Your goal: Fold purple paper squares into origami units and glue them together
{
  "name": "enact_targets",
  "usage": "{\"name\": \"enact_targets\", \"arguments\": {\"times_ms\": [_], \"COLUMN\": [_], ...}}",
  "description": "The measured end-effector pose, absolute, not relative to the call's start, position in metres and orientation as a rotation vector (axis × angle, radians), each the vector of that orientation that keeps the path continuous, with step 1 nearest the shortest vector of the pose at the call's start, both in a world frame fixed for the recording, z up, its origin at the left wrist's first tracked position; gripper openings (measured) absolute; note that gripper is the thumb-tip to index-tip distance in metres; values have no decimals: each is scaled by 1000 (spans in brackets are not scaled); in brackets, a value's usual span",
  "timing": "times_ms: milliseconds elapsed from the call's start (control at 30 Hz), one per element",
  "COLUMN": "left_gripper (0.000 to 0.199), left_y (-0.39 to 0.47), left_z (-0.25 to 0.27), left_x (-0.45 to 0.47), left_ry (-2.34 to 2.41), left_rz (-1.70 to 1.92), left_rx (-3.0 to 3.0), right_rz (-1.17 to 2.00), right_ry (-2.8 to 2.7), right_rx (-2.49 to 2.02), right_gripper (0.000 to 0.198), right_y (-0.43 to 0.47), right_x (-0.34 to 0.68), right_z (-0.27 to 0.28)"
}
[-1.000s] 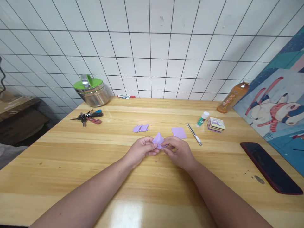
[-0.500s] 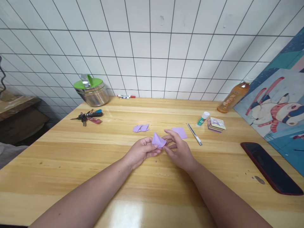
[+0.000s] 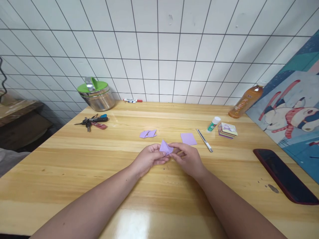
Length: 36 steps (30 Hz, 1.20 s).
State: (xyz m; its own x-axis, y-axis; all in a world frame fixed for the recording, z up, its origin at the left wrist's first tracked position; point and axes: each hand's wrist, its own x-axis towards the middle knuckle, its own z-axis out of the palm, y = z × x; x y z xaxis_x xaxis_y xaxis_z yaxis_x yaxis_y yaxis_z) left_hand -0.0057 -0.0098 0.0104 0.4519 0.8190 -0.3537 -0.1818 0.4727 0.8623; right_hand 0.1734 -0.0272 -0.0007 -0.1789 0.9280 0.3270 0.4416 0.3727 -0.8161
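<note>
A small piece of folded purple paper (image 3: 165, 147), peaked at the top, is between my two hands above the wooden table. My left hand (image 3: 151, 156) pinches its lower left part, thumb in front. From the other side my right hand (image 3: 188, 157) has its fingertips closed on the paper's right edge. Just beyond them lie folded purple paper pieces (image 3: 148, 133), slightly left of the held one. A flat purple paper square (image 3: 188, 138) rests behind my right hand.
Right of the square are a craft knife (image 3: 204, 140), a glue stick (image 3: 213, 124), a paper stack (image 3: 227, 130), a bottle (image 3: 246, 101) and a phone (image 3: 284, 176). At the left are keys (image 3: 91, 121) and a green-lidded pot (image 3: 97, 96). A marker (image 3: 133, 101) lies by the tiled wall.
My right fingers have come in from their raised position and closed onto the right side of the folded paper. My left hand keeps its hold in nearly the same place.
</note>
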Motion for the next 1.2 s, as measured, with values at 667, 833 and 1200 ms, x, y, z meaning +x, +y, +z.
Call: {"name": "enact_targets", "arguments": {"times_ms": [667, 833, 1200], "left_gripper": [24, 26, 29], "left_y": [-8, -8, -7], "left_z": [6, 7, 2], "left_x": [-7, -5, -4], "left_ry": [925, 956, 958], "left_rz": [756, 750, 757], "left_rx": [919, 970, 1125], "right_rz": [742, 644, 829], "right_ry": [-1845, -1994, -1824], "right_rx": [-1213, -1219, -1301], "right_gripper": [30, 43, 22], "right_y": [-30, -35, -26], "right_x": [169, 169, 169], "right_z": [-4, 7, -3]}}
